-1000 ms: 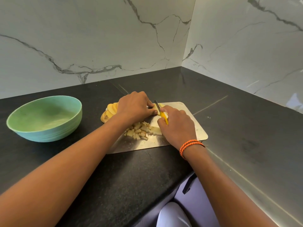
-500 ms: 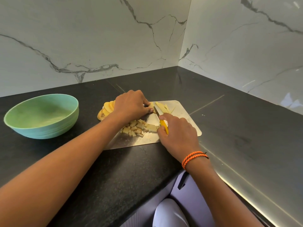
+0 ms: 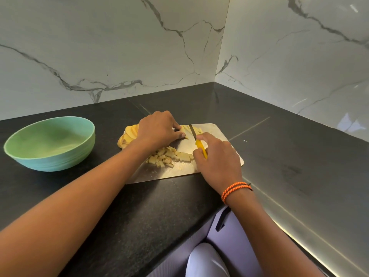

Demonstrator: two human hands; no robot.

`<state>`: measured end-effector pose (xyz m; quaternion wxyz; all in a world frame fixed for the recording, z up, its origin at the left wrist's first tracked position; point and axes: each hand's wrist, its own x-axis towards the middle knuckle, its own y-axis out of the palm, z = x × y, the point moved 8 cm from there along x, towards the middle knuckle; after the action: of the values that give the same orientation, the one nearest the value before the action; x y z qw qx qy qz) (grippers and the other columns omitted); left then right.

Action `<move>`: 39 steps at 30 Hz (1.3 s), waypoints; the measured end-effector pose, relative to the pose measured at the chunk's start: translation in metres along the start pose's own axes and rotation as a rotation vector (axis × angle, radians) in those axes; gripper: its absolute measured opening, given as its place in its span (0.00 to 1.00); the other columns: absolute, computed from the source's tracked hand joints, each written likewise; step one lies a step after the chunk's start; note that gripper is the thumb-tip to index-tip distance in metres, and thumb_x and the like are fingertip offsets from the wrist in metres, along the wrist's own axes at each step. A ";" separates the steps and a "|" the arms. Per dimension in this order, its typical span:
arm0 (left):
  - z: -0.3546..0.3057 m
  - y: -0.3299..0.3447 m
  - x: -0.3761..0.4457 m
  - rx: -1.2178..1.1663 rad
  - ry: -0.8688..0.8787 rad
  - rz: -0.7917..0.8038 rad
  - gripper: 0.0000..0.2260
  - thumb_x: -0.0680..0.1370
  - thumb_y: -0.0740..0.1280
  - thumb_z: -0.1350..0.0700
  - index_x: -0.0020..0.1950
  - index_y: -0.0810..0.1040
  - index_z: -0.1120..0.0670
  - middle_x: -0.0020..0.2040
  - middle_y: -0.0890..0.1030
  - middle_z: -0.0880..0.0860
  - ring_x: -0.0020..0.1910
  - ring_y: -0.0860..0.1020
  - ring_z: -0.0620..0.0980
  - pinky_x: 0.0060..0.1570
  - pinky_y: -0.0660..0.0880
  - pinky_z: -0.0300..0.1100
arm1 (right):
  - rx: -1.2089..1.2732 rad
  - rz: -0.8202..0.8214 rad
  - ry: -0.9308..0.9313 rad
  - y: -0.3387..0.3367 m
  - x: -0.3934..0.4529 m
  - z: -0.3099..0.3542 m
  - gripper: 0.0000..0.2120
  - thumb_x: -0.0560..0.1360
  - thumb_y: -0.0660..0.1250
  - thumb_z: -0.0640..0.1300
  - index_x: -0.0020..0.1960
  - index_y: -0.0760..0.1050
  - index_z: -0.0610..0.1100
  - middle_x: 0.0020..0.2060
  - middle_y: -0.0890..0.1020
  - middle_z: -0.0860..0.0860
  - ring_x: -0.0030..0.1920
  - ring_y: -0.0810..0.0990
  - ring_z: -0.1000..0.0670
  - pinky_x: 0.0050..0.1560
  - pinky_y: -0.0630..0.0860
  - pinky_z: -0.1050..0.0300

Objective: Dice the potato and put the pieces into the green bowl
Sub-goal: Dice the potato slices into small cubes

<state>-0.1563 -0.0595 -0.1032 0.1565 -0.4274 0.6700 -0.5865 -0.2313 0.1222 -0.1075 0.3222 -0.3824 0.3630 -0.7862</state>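
A steel cutting board [image 3: 219, 134] lies on the black counter. My left hand [image 3: 157, 129] pinches potato strips [image 3: 184, 129] at the board's far side. My right hand [image 3: 217, 158] grips a yellow-handled knife [image 3: 199, 145], its blade pointing away, just right of the strips. A heap of diced potato [image 3: 169, 155] lies in the middle of the board, between my hands. Round potato slices [image 3: 127, 135] are stacked at the board's left end, partly hidden by my left hand. The green bowl [image 3: 50, 142] stands to the left and looks empty.
Marble walls [image 3: 119, 47] meet in a corner behind the board. The black counter [image 3: 289, 148] runs right along the side wall. Its front edge cuts diagonally below my arms, with a pale cabinet front and my knee beneath.
My right hand has drawn the knife back toward me and slightly right. My left hand stays on the strips. The camera has shifted a little.
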 end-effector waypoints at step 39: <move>0.005 0.005 0.007 0.013 -0.021 0.025 0.17 0.77 0.74 0.37 0.61 0.87 0.43 0.51 0.87 0.44 0.36 0.76 0.43 0.33 0.70 0.41 | -0.070 0.110 -0.067 0.010 -0.008 0.008 0.19 0.82 0.60 0.52 0.72 0.72 0.55 0.51 0.81 0.48 0.50 0.78 0.46 0.46 0.73 0.51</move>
<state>-0.1589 -0.0680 -0.1066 0.1736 -0.4239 0.6699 -0.5843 -0.2187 0.1210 -0.1150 0.3635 -0.3992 0.3996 -0.7408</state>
